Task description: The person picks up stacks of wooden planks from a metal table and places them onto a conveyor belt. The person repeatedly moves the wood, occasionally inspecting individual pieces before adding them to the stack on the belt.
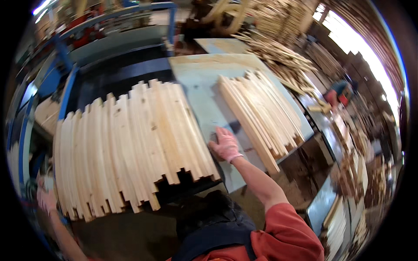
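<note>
bright window strip [355, 40] at right, brown boarding [362, 17] above, dim floor [126, 237], glowing light [42, 7] upper left

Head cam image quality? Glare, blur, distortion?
Head view: bright opening at upper right blown out, bowed by the fisheye; head view: co-worker at right smeared, knots on the left batch of boards readable; head view: left hand soft near the black rim.
</note>
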The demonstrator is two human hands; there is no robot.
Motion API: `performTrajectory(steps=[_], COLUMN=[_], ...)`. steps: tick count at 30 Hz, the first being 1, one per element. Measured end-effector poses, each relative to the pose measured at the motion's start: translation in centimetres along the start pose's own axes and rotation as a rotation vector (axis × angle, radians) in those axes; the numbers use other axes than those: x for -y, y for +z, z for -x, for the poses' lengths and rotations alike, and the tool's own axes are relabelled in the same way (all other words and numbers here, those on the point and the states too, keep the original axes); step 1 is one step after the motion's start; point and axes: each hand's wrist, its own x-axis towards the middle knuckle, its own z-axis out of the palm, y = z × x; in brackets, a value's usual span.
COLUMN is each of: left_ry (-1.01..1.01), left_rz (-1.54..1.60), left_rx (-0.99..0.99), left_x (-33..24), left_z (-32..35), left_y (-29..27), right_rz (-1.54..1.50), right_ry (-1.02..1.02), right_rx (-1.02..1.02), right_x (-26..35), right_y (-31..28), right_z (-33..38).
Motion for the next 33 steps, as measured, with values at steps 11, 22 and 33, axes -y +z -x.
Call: performTrajectory(steps=[11,22,33], left_ry=[0.095,0.677,1.242], left_rz=[0.328,1.502,0.730], left_rx=[-0.058,0.796,0.217], left_x=[-3.9,-44.5,-83.0], left_z=[2.3,32.4,40.2], left_y=[1.4,-8.5,-8.6], right_rz=[-0.169,0.049,0.036], right_ry=[0.083,0.155,-0.042], right_rx=[0.080,-0.400,-0.136], right_x=[1.5,-14.1,-24.1], right_y=[-2.1,-17.0,-20.0], right_z=[7.1,17.3,18.6])
